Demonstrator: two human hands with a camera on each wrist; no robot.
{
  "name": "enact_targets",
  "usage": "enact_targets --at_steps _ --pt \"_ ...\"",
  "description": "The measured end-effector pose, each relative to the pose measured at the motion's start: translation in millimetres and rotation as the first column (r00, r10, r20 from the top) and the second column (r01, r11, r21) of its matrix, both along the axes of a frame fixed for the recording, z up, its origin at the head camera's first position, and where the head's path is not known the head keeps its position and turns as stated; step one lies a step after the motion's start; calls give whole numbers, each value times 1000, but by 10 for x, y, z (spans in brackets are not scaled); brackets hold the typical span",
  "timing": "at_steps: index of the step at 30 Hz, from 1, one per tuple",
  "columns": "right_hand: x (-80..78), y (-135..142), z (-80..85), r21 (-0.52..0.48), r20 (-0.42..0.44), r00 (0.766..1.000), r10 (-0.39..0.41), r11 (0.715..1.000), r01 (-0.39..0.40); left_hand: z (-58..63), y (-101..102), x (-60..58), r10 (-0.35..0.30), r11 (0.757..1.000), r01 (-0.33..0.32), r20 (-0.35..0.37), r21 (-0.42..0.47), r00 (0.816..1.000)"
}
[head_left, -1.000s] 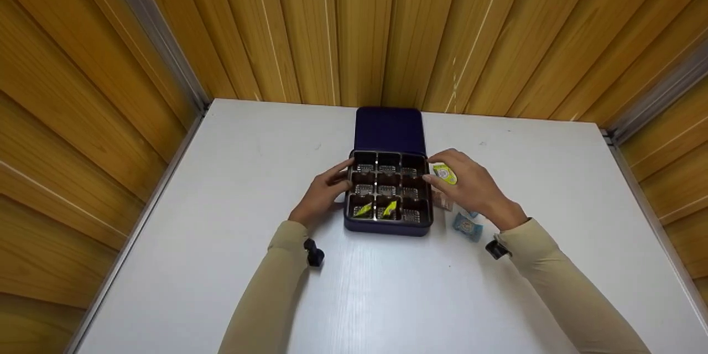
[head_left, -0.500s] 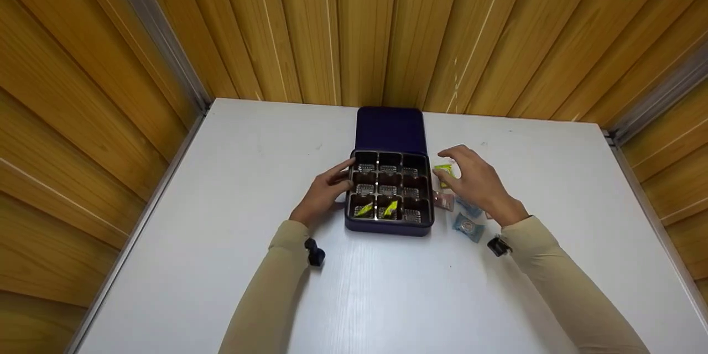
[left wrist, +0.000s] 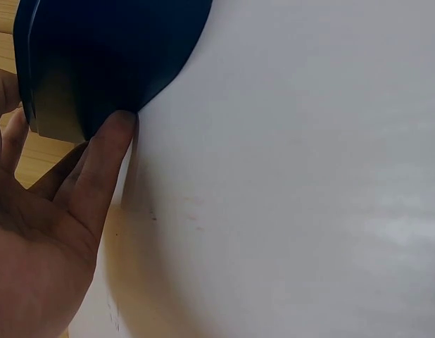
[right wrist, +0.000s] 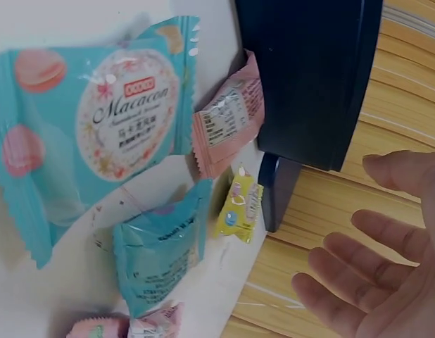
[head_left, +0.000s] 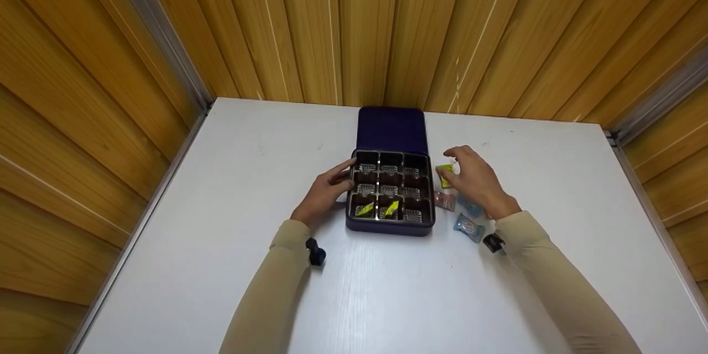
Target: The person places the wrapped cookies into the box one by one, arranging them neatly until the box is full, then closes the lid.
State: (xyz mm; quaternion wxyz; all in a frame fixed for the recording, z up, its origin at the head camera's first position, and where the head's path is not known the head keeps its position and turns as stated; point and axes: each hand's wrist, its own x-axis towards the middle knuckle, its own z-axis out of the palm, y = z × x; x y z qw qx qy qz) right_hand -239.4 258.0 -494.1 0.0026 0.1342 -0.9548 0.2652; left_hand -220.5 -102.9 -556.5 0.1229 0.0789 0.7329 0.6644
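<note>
A dark blue tin box [head_left: 390, 228] stands on the table, its insert split into several compartments. Two yellow wrapped sweets [head_left: 365, 209] lie in the front left and front middle compartments. My left hand [head_left: 322, 193] rests against the tin's left side, thumb and extended fingers at its rim; the left wrist view shows fingertips on the blue wall [left wrist: 108, 63]. My right hand [head_left: 480, 180] hovers right of the tin, fingers spread and holding nothing in the right wrist view. Below its thumb is a yellow packet [head_left: 444, 176], lying beside the tin [right wrist: 240, 205].
The tin's open lid [head_left: 391, 130] lies behind it, toward the slatted wood wall [head_left: 365, 33]. Right of the tin are a pink packet [head_left: 444, 201] and blue packets [head_left: 469, 227], one marked Macacon [right wrist: 133, 105]. More pink wrappers [right wrist: 155, 322] show at the right wrist view's bottom.
My right hand has drawn back right, away from the tin's rim, and its fingers have parted. The yellow packet shows a different face and sits below the thumb. My left hand stays put.
</note>
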Motion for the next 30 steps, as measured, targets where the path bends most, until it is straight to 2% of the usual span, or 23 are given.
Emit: enact_targets --at_steps 13,19,30 --pt "-93 -31 -214 61 -10 1000 -26 998 27 22 19 3 5 1000 -5 7 16 1000" --pt "-104 -26 -249 92 13 1000 -28 995 27 18 18 -1 6 1000 -6 -19 13 1000" --pt "-101 9 -283 95 22 1000 -2 995 0 7 16 -10 2 1000 -2 -12 22 1000"
